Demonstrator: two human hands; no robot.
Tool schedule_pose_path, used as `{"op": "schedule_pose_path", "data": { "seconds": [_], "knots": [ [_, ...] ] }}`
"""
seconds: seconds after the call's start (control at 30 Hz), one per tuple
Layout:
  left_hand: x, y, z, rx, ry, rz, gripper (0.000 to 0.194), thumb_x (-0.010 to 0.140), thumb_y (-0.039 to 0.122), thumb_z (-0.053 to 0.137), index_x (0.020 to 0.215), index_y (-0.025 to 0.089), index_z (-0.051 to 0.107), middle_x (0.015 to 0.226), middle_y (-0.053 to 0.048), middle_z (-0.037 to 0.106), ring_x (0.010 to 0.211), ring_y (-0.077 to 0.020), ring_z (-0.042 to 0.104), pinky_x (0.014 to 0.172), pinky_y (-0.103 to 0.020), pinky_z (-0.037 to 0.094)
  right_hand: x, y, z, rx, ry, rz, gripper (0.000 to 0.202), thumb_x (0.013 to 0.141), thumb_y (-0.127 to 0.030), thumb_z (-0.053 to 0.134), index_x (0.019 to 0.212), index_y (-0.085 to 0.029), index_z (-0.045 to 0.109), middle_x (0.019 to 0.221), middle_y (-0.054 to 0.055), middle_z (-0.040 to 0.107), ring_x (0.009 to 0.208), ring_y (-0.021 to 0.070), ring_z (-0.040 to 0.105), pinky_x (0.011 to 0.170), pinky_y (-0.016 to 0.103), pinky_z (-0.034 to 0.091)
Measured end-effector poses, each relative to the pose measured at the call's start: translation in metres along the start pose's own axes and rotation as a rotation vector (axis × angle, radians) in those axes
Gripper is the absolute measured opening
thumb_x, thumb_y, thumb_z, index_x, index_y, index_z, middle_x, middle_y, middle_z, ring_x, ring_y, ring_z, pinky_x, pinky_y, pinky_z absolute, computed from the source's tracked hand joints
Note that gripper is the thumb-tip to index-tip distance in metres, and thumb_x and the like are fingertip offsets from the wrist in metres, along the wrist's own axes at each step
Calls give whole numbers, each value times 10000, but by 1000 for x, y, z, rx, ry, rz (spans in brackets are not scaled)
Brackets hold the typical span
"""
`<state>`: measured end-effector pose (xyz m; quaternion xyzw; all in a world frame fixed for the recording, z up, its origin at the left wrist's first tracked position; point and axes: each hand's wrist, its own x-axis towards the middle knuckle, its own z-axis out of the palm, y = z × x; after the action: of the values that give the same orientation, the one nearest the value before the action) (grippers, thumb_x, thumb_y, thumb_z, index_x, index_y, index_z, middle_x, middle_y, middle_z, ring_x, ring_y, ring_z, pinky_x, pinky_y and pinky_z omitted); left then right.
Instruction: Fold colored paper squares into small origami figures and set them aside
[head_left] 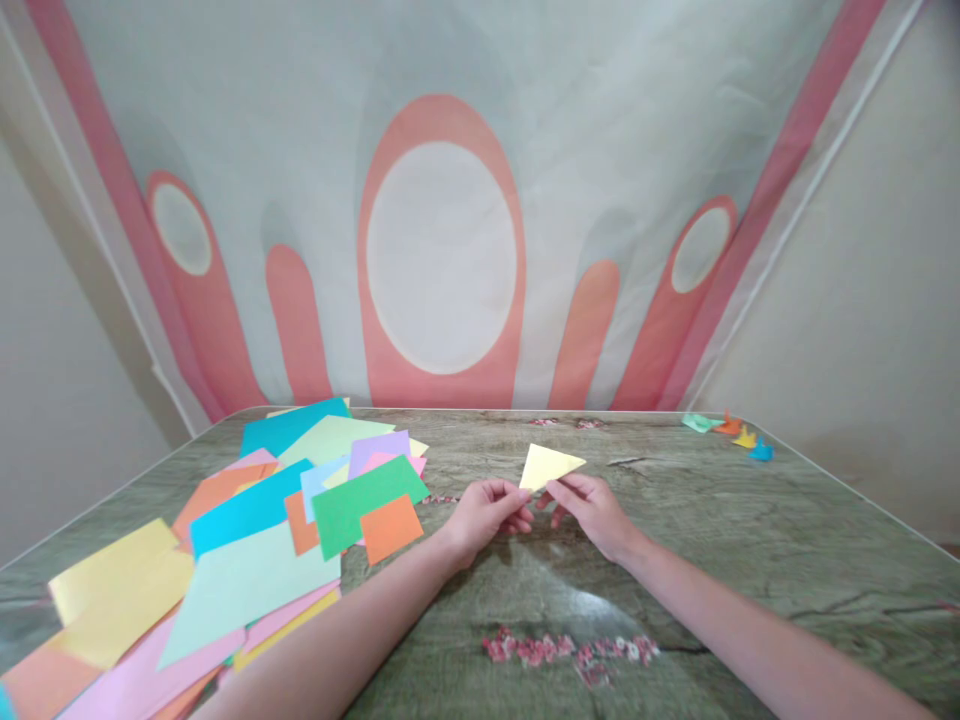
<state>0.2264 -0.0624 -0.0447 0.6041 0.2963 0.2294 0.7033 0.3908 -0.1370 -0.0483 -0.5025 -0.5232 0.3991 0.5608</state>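
Note:
A small pale yellow sheet of paper (550, 467), folded into a triangle, is held up over the middle of the table. My left hand (491, 515) pinches its lower left corner between thumb and fingers. At its lower right edge, my right hand (592, 510) grips the paper with thumb and forefinger, the other fingers curled below. Both wrists come in from the front edge of the view. The fingertips behind the paper are partly hidden.
Loose coloured paper sheets (255, 580) lie overlapping on the left of the wood-patterned table (720, 570). Several small folded paper figures (727, 428) stand at the far right corner. A printed cloth backdrop (442, 260) hangs behind the table's back edge.

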Motion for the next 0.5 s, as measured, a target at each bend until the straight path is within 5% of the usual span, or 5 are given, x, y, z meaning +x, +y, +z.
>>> {"op": "schedule_pose_path", "data": {
  "seconds": [0.17,0.33,0.5],
  "knots": [
    [1,-4,0,257,79,192,416,703,400,662,986,117,550,932,-110,639,805,-184,626,630,-261,501,0,1,-1,-51,59,42,367,769,-496,549,833,-161,684,748,61,678,657,199,611,509,281,490],
    [-9,4,2,646,199,588,813,647,192,702,1346,266,293,1392,-99,310,1234,-258,370,955,-402,412,-1,7,4,-191,53,114,363,780,-487,521,760,-165,689,544,31,635,506,177,583,491,281,466],
    [-19,9,8,848,135,612,752,717,108,580,1364,327,266,1441,-35,245,1274,-235,328,1051,-399,314,-9,6,17,-328,24,26,344,817,-442,484,685,-182,666,534,32,631,496,174,578,502,268,432]
  ]
}}
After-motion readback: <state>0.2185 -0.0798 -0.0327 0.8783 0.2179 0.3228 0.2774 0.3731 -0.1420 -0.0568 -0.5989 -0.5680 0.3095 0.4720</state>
